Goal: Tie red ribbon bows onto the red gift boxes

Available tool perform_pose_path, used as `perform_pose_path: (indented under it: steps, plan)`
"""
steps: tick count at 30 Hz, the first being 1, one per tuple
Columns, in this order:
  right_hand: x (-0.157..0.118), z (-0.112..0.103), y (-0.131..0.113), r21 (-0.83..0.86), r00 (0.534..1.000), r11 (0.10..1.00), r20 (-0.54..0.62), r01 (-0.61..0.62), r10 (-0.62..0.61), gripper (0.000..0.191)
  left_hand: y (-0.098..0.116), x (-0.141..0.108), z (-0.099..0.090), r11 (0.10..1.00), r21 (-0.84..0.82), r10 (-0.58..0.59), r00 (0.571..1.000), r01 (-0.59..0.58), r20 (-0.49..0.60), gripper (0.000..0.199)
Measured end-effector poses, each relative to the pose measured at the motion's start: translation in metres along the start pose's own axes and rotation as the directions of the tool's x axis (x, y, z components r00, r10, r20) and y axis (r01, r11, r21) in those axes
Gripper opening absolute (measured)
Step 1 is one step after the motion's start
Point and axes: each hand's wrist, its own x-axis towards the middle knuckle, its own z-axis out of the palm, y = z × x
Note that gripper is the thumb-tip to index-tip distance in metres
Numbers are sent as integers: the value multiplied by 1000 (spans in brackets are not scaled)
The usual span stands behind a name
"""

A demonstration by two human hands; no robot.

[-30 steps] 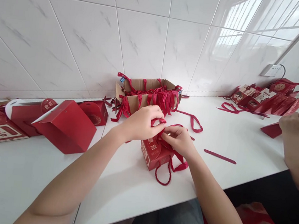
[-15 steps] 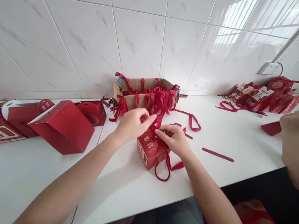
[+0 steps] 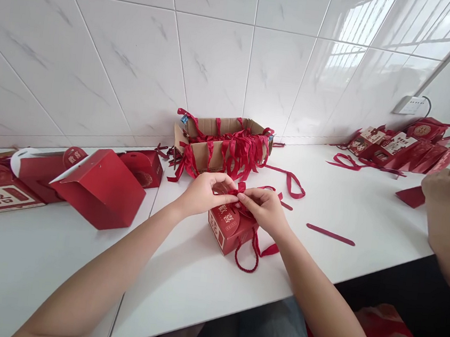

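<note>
A small red gift box with printed characters stands on the white table before me, a twisted cord handle hanging down its near side. On top of it is a red ribbon, looped at the middle of the lid. My left hand pinches the ribbon from the left with thumb and fingertips. From the right, my right hand pinches it too, fingertips almost touching those of the left. A ribbon tail lies beside the box's right side. The knot itself is partly hidden by my fingers.
Behind the box, a cardboard carton is draped with red ribbons. Red boxes stand at left, more boxes at far right. A flat red strip lies on the table. Another person's hand works at right.
My left hand has come down and rightward from above the box and now pinches the ribbon. The right hand stays at the ribbon. The view has shifted slightly.
</note>
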Motion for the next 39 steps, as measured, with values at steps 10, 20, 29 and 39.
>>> perform_pose_path:
  steps: [10, 20, 29, 39]
  plan:
    - [0, -3, 0, 80, 996, 995, 63, -63, 58, 33, 0, -2, -4, 981, 194, 37, 999, -30, -35, 19]
    - [1, 1, 2, 114, 998, 992, 38, -50, 46, 28, -1, -3, -5, 997, 79, 24, 1000, -25, 18, 25]
    - [-1, 5, 9, 42, 994, 995, -73, 88, -85, 26, -2, 1, -1, 996, -60, -75, 997, 73, -24, 22]
    - [-1, 0, 3, -206, 985, 964, -13, 166, -173, 18, 2, -1, -3, 998, -11, -67, 998, 67, 21, 21]
